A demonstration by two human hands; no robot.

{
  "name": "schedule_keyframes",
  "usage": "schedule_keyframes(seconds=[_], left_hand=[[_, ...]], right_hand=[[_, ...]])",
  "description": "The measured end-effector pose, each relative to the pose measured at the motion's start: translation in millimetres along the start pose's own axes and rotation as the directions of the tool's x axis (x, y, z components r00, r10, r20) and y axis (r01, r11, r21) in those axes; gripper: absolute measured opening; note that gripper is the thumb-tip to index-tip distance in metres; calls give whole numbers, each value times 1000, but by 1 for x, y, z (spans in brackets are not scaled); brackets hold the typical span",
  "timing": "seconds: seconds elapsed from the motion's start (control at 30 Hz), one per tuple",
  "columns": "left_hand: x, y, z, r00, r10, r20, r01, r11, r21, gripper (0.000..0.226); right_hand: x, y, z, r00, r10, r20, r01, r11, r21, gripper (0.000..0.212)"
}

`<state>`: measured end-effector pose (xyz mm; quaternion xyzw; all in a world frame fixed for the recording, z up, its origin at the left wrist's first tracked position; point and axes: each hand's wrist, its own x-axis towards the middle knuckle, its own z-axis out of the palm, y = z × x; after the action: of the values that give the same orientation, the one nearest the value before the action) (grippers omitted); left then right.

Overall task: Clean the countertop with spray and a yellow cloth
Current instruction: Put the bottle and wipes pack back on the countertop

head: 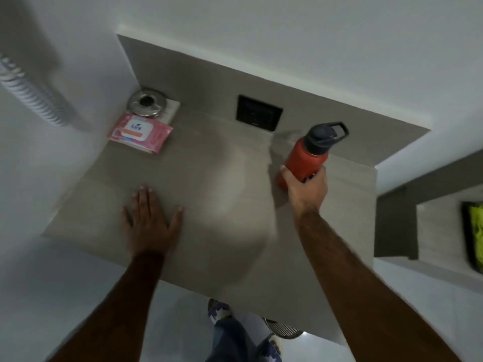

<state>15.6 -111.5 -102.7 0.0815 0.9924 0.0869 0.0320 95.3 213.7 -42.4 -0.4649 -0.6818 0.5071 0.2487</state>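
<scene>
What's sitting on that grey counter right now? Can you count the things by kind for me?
Bottles: 1, the red bottle with a dark cap, gripped by the right hand
Wipe packs: 1, the pink pack
Metal ashtrays: 1, the round silver ashtray in the corner
Total: 3
The left hand lies flat on the counter. No spray or yellow cloth on it.

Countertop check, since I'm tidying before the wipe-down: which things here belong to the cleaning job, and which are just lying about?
Job:
countertop
yellow-green cloth-like thing at the right edge, on a separate ledge

Lying about:
red bottle, gripped by the right hand
pink wipes pack
metal ashtray

No spray visible.
</scene>
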Motion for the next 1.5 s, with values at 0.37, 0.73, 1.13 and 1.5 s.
schedule_keyframes(seconds=[0.37, 0.73, 1.13, 1.5], left_hand=[[-2, 5, -5, 999, 1, -53, -1, 1000, -5, 89], [2, 1, -1, 998, 15, -63, -12, 998, 59, 86], [6, -1, 0, 1000, -1, -25, 2, 998, 58, 87], [124, -15, -56, 979, -148, -136, 100, 946, -310, 88]], right_hand=[[72, 11, -59, 994, 52, -98, -43, 995, 89, 81], [96, 15, -53, 999, 36, 1, -36, 996, 78, 90], [-7, 13, 30, 982, 153, -115, -134, 978, 161, 79], [27, -99, 222, 425, -411, 806, 861, 460, -219, 49]])
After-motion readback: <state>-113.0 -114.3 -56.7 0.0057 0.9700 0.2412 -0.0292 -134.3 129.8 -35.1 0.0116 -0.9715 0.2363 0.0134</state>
